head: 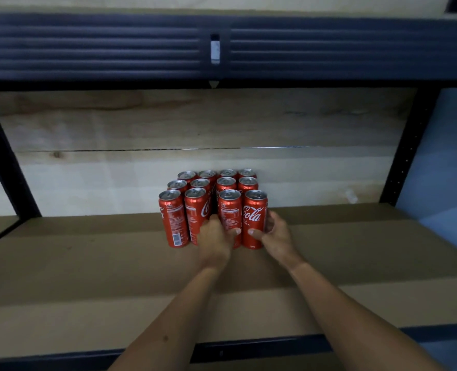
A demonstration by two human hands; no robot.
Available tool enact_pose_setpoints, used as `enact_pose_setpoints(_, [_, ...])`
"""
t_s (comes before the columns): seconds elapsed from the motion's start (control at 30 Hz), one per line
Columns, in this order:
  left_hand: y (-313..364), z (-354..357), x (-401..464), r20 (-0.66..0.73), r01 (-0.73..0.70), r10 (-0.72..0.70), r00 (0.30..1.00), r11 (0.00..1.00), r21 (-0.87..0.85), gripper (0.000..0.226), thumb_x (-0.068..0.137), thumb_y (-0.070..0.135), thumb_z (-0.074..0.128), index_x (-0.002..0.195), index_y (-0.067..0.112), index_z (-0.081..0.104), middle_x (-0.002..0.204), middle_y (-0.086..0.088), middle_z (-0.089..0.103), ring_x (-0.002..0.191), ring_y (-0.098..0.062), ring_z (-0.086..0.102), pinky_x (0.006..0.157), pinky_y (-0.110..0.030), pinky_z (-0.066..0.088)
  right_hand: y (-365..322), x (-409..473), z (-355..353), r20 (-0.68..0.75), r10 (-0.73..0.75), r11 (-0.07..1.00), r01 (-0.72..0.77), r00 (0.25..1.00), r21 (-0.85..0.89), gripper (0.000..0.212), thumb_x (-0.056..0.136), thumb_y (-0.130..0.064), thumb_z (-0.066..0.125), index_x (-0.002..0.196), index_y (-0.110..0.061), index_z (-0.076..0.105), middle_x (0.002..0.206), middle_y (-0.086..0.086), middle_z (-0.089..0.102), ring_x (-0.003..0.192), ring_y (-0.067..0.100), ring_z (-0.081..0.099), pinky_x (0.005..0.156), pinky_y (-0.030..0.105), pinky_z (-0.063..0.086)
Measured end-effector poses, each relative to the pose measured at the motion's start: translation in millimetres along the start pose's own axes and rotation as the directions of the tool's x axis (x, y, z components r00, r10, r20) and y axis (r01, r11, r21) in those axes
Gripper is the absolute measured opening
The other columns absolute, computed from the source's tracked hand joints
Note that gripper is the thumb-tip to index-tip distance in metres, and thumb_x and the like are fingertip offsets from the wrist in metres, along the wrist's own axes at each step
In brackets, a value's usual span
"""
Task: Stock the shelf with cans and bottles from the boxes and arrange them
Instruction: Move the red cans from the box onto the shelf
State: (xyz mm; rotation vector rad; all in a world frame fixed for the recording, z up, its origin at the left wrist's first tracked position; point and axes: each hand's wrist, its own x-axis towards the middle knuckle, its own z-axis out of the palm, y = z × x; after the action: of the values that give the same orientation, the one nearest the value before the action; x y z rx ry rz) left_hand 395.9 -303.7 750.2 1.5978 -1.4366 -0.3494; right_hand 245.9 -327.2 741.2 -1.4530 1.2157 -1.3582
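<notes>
Left hand (215, 234) grip curled round the third front can (230, 210), thumb on its label. Right hand (275, 234) grip wrapped round the rightmost front can (254, 218), thumb in front, fingers behind. Both cans upright, touching each other, standing on the cardboard-lined shelf (88, 263). Just left of the grips, two more front cans (184, 218); behind the grips, two further rows of red cans (216, 180) against the wooden back panel (168, 124). Dark shelf beam (88, 46) overhead.

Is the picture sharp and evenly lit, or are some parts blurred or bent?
Head view: the red cola cans are fairly sharp and well lit; the upper shelf beam looks soft and dark; the shelf uprights lean outward from wide-angle distortion.
</notes>
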Motion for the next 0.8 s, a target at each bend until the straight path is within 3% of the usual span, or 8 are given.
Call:
enact_pose_setpoints(0.1, [6,2,1,-0.038,0.054,-0.053,0.998,0.998,0.037,0.065,0.075,0.035,0.082,0.121,0.005,0.049,0.119,-0.014,0.065,0.108,-0.032,0.064,0.090,-0.043,0.052,8,4,5,-0.036,0.018,1.000,-0.019,0.999,-0.020,0.049,0.076,0.003,0.078,0.117,-0.016,0.059,0.113,0.004,0.068,0.097,0.013,0.066,0.095,0.038,0.053])
enact_pose_setpoints(0.17, [9,3,1,-0.051,0.075,-0.073,0.996,0.996,0.038,0.061,0.077,0.036,0.080,0.119,0.005,0.049,0.118,-0.014,0.066,0.107,-0.033,0.064,0.089,-0.044,0.052,14,2,11,-0.093,0.022,0.999,-0.025,0.995,-0.028,0.048,0.074,-0.005,0.082,0.118,-0.011,0.065,0.111,0.006,0.070,0.096,0.018,0.068,0.095,0.043,0.054])
enact_pose_setpoints(0.3, [8,5,-4,-0.024,0.091,-0.091,0.996,0.996,0.003,0.038,0.086,0.036,0.071,0.103,0.007,0.054,0.110,-0.011,0.068,0.102,-0.030,0.066,0.083,-0.037,0.050,18,-6,25,-0.198,0.028,0.998,-0.039,0.980,-0.053,0.053,0.075,-0.016,0.084,0.124,-0.006,0.065,0.106,0.002,0.070,0.086,0.012,0.067,0.082,0.025,0.052])
enact_pose_setpoints(0.4, [6,5,-5,-0.040,0.087,-0.087,0.995,0.996,-0.001,0.034,0.089,0.031,0.069,0.104,0.005,0.052,0.109,-0.014,0.068,0.101,-0.032,0.066,0.082,-0.039,0.050,19,-4,34,-0.265,0.041,0.994,-0.067,0.963,-0.090,0.051,0.073,-0.014,0.085,0.119,-0.008,0.065,0.108,0.007,0.070,0.091,0.019,0.068,0.086,0.032,0.054])
enact_pose_setpoints(0.5, [3,5,-4,-0.022,0.091,-0.091,0.996,0.996,0.011,0.026,0.090,0.021,0.068,0.104,0.006,0.051,0.110,-0.014,0.067,0.101,-0.033,0.065,0.083,-0.041,0.052,27,-4,40,-0.358,0.046,0.983,-0.107,0.933,-0.152,0.041,0.069,-0.009,0.086,0.091,-0.017,0.053,0.100,0.012,0.069,0.087,0.025,0.068,0.083,0.037,0.055])
enact_pose_setpoints(0.63, [-6,2,-8,0.012,0.082,-0.082,0.997,0.997,-0.005,0.013,0.089,0.008,0.062,0.098,0.007,0.053,0.105,-0.013,0.067,0.099,-0.032,0.064,0.080,-0.035,0.050,34,-5,42,-0.390,0.048,0.972,-0.133,0.920,-0.193,0.034,0.072,-0.007,0.083,0.079,-0.018,0.052,0.096,0.016,0.068,0.084,0.029,0.066,0.083,0.041,0.055])
enact_pose_setpoints(0.7, [-9,-1,-13,0.028,0.080,-0.080,0.996,0.996,-0.025,0.014,0.088,0.004,0.059,0.102,0.004,0.056,0.105,-0.013,0.067,0.099,-0.031,0.064,0.078,-0.030,0.046,33,-5,40,-0.384,0.054,0.972,-0.136,0.922,-0.189,0.027,0.073,-0.004,0.080,0.076,-0.016,0.057,0.092,0.018,0.070,0.081,0.030,0.068,0.081,0.039,0.056])
enact_pose_setpoints(0.8, [-15,-3,-20,0.056,0.088,-0.086,0.995,0.995,-0.035,0.022,0.084,0.001,0.058,0.105,0.005,0.059,0.104,-0.013,0.068,0.099,-0.030,0.063,0.078,-0.027,0.044,30,-10,37,-0.360,0.069,0.974,-0.141,0.930,-0.176,0.015,0.077,0.002,0.074,0.088,-0.005,0.068,0.094,0.019,0.072,0.083,0.028,0.069,0.079,0.031,0.054])
